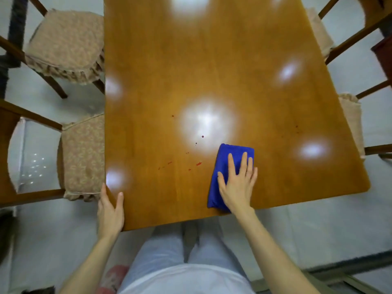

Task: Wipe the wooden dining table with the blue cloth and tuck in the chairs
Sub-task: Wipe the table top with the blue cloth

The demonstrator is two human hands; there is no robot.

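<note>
The wooden dining table [191, 64] fills the middle of the view, its near edge right in front of me. A folded blue cloth [221, 166] lies near that edge, right of centre. My right hand [238, 183] presses flat on the cloth with straight, spread fingers. My left hand [110, 211] rests at the table's near left corner, thumb on top and fingers over the edge. Small red spots [198, 164] dot the wood left of the cloth. Two cushioned chairs stand on the left, the near chair [82, 158] and the far chair [63, 45], both pulled out from the table.
Two more chairs with beige cushions stand along the right side, the near right chair [352, 122] and the far right chair [320, 30], mostly under the table edge. Pale tiled floor [318, 234] surrounds the table. Bright lamp reflections glare on the wood.
</note>
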